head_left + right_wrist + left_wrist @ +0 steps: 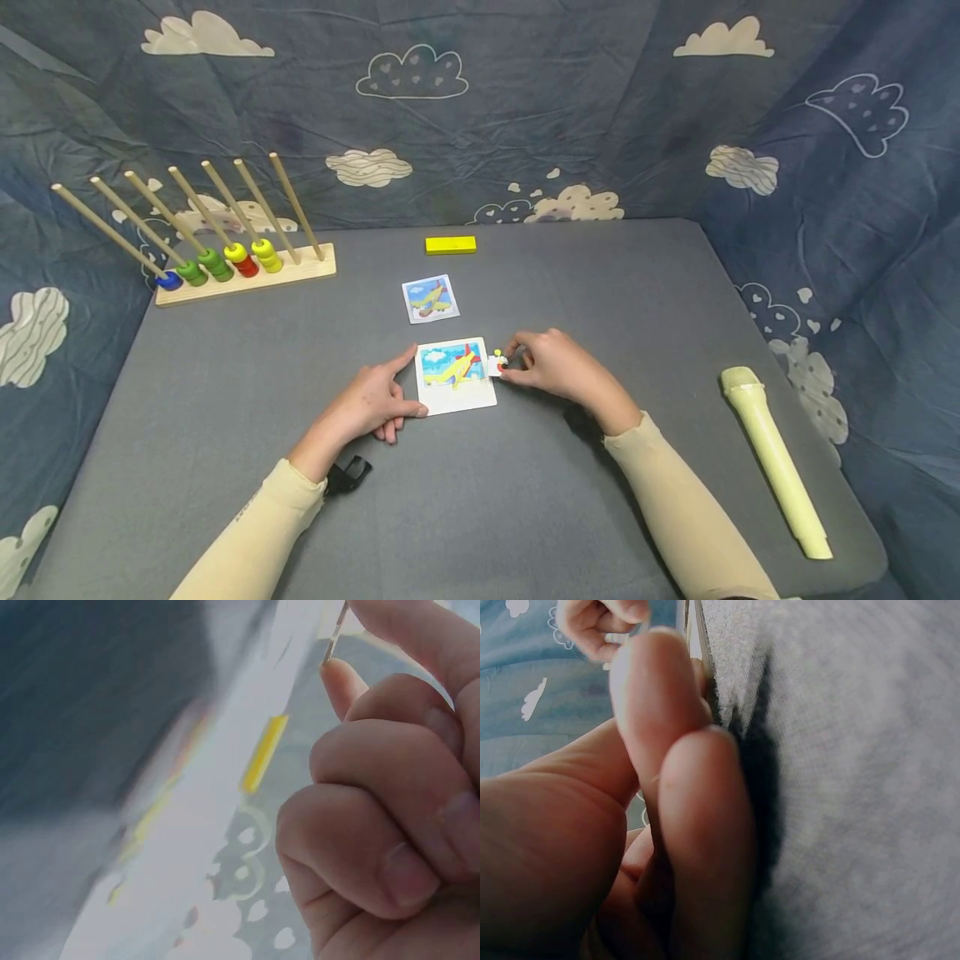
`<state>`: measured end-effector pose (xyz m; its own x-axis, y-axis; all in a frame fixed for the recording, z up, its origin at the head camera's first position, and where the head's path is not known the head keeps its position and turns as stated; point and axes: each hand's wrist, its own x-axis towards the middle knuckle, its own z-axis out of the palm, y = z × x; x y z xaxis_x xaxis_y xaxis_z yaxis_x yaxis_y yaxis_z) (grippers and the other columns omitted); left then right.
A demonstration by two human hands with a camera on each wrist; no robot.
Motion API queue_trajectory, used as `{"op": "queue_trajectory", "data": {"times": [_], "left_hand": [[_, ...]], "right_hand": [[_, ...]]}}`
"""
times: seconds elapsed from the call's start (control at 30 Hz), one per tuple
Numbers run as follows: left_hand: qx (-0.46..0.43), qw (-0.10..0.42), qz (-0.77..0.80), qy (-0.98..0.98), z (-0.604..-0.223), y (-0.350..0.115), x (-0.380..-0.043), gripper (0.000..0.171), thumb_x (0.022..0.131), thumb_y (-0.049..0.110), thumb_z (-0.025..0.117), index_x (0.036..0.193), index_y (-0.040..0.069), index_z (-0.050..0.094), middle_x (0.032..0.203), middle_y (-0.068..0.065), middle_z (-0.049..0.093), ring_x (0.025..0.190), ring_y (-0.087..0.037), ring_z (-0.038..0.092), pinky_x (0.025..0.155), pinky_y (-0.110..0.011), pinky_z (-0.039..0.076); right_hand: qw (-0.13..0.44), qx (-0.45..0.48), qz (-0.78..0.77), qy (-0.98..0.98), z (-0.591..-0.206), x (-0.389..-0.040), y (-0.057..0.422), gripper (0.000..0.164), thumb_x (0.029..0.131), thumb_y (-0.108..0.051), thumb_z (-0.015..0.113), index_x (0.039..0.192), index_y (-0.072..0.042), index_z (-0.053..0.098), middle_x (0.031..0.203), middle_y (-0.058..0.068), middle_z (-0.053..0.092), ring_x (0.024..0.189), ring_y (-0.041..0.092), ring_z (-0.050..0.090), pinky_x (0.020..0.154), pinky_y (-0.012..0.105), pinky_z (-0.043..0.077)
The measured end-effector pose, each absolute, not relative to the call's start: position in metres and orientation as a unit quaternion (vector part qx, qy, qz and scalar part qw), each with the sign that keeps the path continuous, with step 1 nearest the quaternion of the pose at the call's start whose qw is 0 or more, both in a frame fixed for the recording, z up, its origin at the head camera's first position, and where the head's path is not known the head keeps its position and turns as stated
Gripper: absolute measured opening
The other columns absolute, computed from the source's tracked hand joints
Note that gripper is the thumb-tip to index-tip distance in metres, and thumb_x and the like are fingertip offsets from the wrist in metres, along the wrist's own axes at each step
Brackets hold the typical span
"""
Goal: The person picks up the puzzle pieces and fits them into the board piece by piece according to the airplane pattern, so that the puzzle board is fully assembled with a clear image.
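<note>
A square picture puzzle board (455,398) with a yellow airplane on a blue sky lies on the table before me. My left hand (375,396) is at its left side, index finger and thumb spread to its two left corners, the other fingers tucked under. Between thumb and index finger, my right hand (566,367) pinches a small white puzzle piece (494,364) with red and yellow marks, right at the board's right edge. Edge-on, the thin piece (335,634) shows at the fingertips in the right wrist view. Behind the board lies a card (431,299) with a similar airplane picture.
At the back left stands a wooden rack (247,279) with tall pegs and coloured rings. A yellow block (450,245) lies near the table's back edge. On the right rests a long pale-yellow microphone-shaped object (776,462). Cloud-printed cloth (525,108) hangs around the table.
</note>
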<state>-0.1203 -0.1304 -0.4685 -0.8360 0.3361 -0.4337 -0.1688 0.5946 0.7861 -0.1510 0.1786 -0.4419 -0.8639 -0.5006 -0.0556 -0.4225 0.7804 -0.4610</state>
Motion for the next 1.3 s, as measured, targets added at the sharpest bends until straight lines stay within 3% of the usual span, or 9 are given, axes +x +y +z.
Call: {"op": "queue_trajectory", "data": {"times": [0.27, 0.5, 0.87, 1.13, 1.3], "left_hand": [[0.053, 0.286, 0.447, 0.846, -0.47, -0.132, -0.121, 0.108, 0.087, 0.022, 0.089, 0.172, 0.024, 0.02, 0.058, -0.004, 0.065, 0.039, -0.012, 0.062, 0.042, -0.034, 0.056], [0.055, 0.286, 0.446, 0.846, -0.47, -0.132, -0.121, 0.108, 0.088, 0.022, 0.089, 0.172, 0.023, 0.02, 0.058, -0.004, 0.065, 0.039, -0.012, 0.062, 0.042, -0.035, 0.056], [0.061, 0.289, 0.442, 0.847, -0.47, -0.133, -0.123, 0.108, 0.088, 0.024, 0.088, 0.172, 0.024, 0.02, 0.058, -0.003, 0.065, 0.04, -0.013, 0.063, 0.043, -0.033, 0.056], [0.065, 0.287, 0.449, 0.844, -0.47, -0.134, -0.123, 0.108, 0.088, 0.022, 0.088, 0.172, 0.023, 0.019, 0.057, -0.003, 0.065, 0.039, -0.012, 0.062, 0.042, -0.034, 0.056], [0.064, 0.289, 0.445, 0.845, -0.47, -0.133, -0.123, 0.107, 0.089, 0.023, 0.088, 0.172, 0.023, 0.019, 0.058, -0.003, 0.065, 0.039, -0.012, 0.062, 0.043, -0.033, 0.056]], "right_hand": [[0.063, -0.326, -0.203, 0.921, -0.436, -0.143, 0.132, 0.026, 0.09, -0.032, 0.086, 0.1, -0.011, 0.076, 0.06, -0.009, 0.053, 0.053, 0.0, 0.041, 0.051, 0.018, 0.03], [0.07, -0.345, -0.157, 0.923, -0.447, -0.136, 0.103, 0.024, 0.091, -0.034, 0.084, 0.102, -0.013, 0.077, 0.06, -0.009, 0.052, 0.053, 0.006, 0.042, 0.051, 0.022, 0.035], [0.063, -0.341, -0.158, 0.924, -0.455, -0.132, 0.096, 0.025, 0.091, -0.032, 0.086, 0.102, -0.012, 0.077, 0.073, -0.001, 0.07, 0.057, 0.013, 0.053, 0.054, 0.029, 0.046], [0.067, -0.337, -0.164, 0.925, -0.454, -0.132, 0.096, 0.026, 0.09, -0.031, 0.086, 0.108, -0.015, 0.077, 0.074, -0.002, 0.07, 0.057, 0.012, 0.05, 0.054, 0.027, 0.042], [0.07, -0.345, -0.175, 0.919, -0.455, -0.131, 0.095, 0.025, 0.093, -0.028, 0.084, 0.114, -0.017, 0.079, 0.088, -0.003, 0.078, 0.06, 0.01, 0.052, 0.057, 0.025, 0.044]]}}
